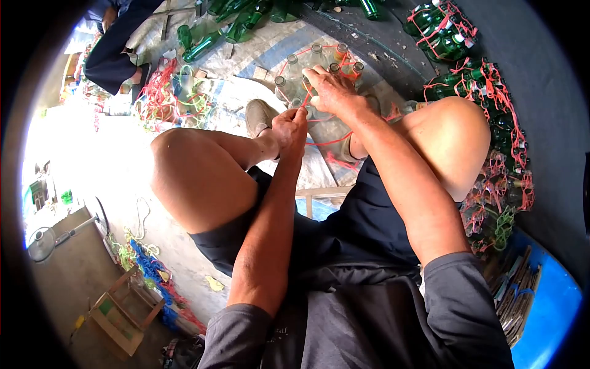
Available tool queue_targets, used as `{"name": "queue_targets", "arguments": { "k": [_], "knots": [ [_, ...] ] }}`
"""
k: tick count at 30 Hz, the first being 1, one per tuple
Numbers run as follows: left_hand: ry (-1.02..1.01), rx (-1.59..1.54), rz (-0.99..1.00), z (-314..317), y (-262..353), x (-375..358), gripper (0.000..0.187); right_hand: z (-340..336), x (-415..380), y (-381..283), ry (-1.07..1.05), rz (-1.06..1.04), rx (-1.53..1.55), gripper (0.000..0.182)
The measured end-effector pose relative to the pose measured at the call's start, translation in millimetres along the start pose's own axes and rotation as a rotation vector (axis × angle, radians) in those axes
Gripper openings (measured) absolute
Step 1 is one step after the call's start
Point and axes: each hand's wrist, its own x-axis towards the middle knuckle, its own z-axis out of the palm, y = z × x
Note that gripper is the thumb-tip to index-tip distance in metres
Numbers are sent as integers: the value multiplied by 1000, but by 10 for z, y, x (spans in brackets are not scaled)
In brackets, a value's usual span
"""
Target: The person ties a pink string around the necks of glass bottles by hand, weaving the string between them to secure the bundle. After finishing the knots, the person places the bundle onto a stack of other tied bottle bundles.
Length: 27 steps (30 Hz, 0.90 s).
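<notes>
Several clear glass bottles stand upright in a cluster in front of my feet, with red string running around and between them. My left hand is closed on the red string just below the near edge of the cluster. Over the bottles' near right side, my right hand has its index finger stretched out and its thumb apart. It is beside the bottle necks, and red string passes under its fingers. Whether those fingers grip the string is hidden. A loose length of string hangs below both hands.
Green bottles lie at the top. Green bottles tied with red string line the right side. Tangled red and green string lies at left, near another person's leg. A blue container holds sticks at lower right.
</notes>
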Motion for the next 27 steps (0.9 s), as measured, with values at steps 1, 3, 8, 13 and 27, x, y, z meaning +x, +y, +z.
{"name": "queue_targets", "arguments": {
  "k": [1,3,8,13,27],
  "knots": [
    [9,5,28,-2,-35,21,27,-3,-8,-7,-8,6,13,74],
    [21,15,86,13,-98,79,25,-2,-16,5,-20,20,37,74],
    [39,400,360,-92,24,73,23,124,-19,76,98,-20,96,40],
    [86,723,521,-126,384,-19,22,94,-18,57,102,3,104,40],
    [-249,1136,744,-226,898,571,20,179,-6,115,129,-16,106,60]
  ]
}}
